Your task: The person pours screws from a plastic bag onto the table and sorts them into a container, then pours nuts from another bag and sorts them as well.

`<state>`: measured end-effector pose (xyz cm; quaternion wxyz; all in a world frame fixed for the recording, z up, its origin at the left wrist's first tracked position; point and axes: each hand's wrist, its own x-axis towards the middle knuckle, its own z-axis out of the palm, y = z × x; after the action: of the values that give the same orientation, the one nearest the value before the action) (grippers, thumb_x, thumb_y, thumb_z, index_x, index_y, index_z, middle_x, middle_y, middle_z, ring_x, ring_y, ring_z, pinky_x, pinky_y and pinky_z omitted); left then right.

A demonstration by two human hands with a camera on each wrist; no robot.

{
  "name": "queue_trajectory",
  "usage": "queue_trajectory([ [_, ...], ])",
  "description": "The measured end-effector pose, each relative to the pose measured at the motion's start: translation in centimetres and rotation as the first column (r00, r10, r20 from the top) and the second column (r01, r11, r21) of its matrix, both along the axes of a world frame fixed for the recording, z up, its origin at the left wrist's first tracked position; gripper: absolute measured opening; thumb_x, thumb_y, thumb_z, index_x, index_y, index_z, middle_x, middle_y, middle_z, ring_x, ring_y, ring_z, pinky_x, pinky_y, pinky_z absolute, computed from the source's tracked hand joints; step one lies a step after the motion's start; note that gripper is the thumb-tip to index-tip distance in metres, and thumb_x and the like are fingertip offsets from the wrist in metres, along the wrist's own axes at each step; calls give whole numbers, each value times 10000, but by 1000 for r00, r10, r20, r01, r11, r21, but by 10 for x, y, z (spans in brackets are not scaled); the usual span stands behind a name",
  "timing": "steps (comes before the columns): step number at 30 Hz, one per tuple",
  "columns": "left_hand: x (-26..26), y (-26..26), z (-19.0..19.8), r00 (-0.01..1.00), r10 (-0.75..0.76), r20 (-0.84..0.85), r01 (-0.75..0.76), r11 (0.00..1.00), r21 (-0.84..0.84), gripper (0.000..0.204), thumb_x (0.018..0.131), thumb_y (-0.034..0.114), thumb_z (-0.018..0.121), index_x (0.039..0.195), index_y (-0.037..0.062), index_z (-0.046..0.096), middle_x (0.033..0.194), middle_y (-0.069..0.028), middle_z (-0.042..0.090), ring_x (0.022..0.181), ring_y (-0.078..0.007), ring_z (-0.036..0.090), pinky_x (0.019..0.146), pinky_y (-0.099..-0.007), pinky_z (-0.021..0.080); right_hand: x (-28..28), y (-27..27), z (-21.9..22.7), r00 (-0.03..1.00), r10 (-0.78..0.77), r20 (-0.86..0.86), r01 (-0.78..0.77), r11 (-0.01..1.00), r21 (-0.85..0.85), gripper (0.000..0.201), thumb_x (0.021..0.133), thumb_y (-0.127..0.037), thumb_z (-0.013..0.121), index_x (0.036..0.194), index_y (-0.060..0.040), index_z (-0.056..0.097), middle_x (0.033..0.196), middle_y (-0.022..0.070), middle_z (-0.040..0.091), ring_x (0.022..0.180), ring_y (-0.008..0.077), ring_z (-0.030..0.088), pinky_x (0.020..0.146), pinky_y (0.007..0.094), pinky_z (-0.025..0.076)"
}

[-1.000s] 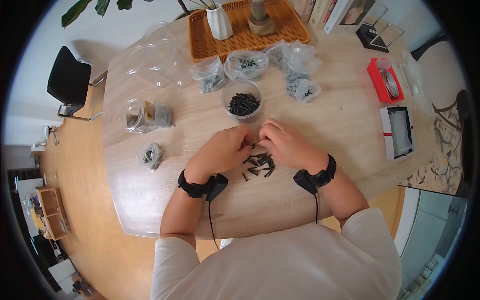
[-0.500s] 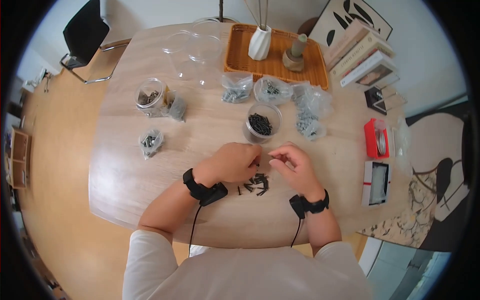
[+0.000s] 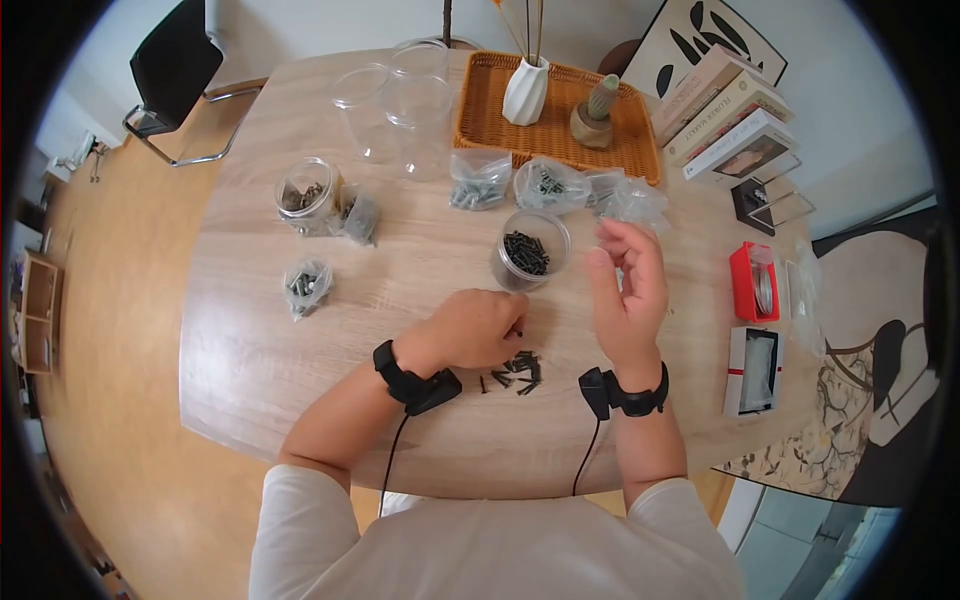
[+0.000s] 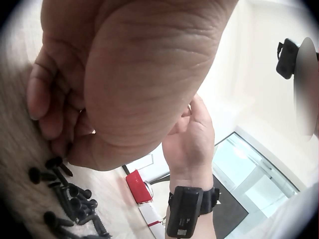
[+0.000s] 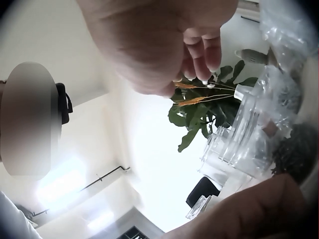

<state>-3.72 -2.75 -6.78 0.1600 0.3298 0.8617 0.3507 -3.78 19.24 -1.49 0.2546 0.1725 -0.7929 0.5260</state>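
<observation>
My left hand [image 3: 476, 330] is low over a small pile of black screws [image 3: 525, 372], with its fingers curled in. At its fingertips, partly hidden, a dark bit of a screw [image 3: 519, 335] shows in the pinch. Close up in the left wrist view, loose screws [image 4: 79, 204] with flat round heads lie beside those fingertips. Raised to the right of a clear tub [image 3: 516, 281] of black screws, my right hand [image 3: 630, 295] has its fingers loosely spread and nothing visible in them. It overlaps the plastic bags [image 3: 636, 203] behind it.
Bags of hardware [image 3: 480, 180] line the far side, before a wicker tray [image 3: 480, 95]. Empty clear jars [image 3: 415, 105] stand back left. A jar [image 3: 307, 195], a small bag [image 3: 361, 218] and another bag [image 3: 307, 287] lie left; a red box [image 3: 742, 285] is right.
The right hand has left the left hand's side, moved forward and right past the tub, and loosened its pinch. My left hand stays by the pile. The head view has shifted.
</observation>
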Motion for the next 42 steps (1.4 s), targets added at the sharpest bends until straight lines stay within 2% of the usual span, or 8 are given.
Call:
queue_trajectory([
  [1, 1, 0, -1, 1000, -1, 5, 1, 1000, -1, 166, 874, 161, 684, 1002, 56, 674, 898, -182, 756, 872, -424, 733, 785, -518, 575, 4, 4, -12, 993, 42, 114, -24, 988, -153, 280, 1053, -30, 712, 1322, 9, 647, 1138, 77, 680, 906, 91, 627, 798, 245, 519],
  [7, 0, 2, 0, 1000, -6, 2, 6, 1000, -4, 168, 872, 156, 688, 1003, 51, 674, 910, -179, 763, 879, -416, 739, 790, -512, 579, 22, 14, -65, 888, 185, 422, 8, 909, -417, 137, 1107, -86, 666, 1228, -23, 664, 998, -24, 646, 824, 21, 568, 737, 198, 476],
  [16, -4, 2, 8, 999, -29, 41, 30, 1000, -5, 169, 899, 146, 696, 1024, 32, 686, 918, -172, 765, 874, -410, 738, 790, -477, 584, 20, 5, -80, 850, 169, 499, 9, 942, -334, 147, 1120, -156, 668, 1079, -15, 680, 865, -59, 616, 777, 9, 526, 681, 201, 439],
  [31, -2, -3, 41, 990, -34, 139, 33, 999, 9, 142, 974, 95, 671, 1072, 6, 723, 941, -167, 755, 858, -337, 739, 786, -406, 578, 16, 8, -87, 869, 169, 465, -13, 947, -320, 207, 1118, -208, 675, 1065, -9, 689, 762, -43, 612, 680, 19, 516, 599, 246, 434],
  [34, 4, -2, 67, 985, -4, 172, -13, 995, 96, 99, 967, 19, 696, 1057, 8, 736, 937, -119, 764, 821, -263, 733, 774, -350, 572, 15, 9, -90, 884, 148, 444, -17, 958, -285, 220, 1113, -217, 685, 1061, -3, 692, 746, -24, 619, 672, 28, 519, 588, 261, 434],
  [37, 6, -1, 72, 992, 125, 25, -126, 936, 327, 119, 974, -82, 682, 1059, -6, 715, 980, -99, 742, 857, -191, 695, 767, -321, 562, 14, 8, -93, 879, 187, 439, -28, 938, -344, 234, 1111, -225, 691, 1054, 3, 691, 732, -9, 619, 657, 41, 511, 579, 272, 428],
  [39, 6, -3, 57, 874, 397, -278, -144, 761, 633, 146, 1000, -124, 650, 1102, -24, 673, 1060, -112, 696, 929, -157, 647, 792, -308, 555, 14, 9, -94, 873, 187, 450, -27, 941, -338, 235, 1112, -224, 689, 1052, 3, 690, 731, -8, 618, 654, 44, 507, 578, 273, 426],
  [42, 8, -8, 46, 817, 480, -321, -117, 682, 722, 147, 1027, -114, 627, 1145, -26, 627, 1129, -136, 655, 972, -174, 636, 884, -310, 546, 14, 9, -93, 864, 189, 467, -32, 946, -324, 235, 1113, -224, 686, 1048, 2, 688, 729, -6, 616, 652, 48, 503, 578, 274, 422],
])
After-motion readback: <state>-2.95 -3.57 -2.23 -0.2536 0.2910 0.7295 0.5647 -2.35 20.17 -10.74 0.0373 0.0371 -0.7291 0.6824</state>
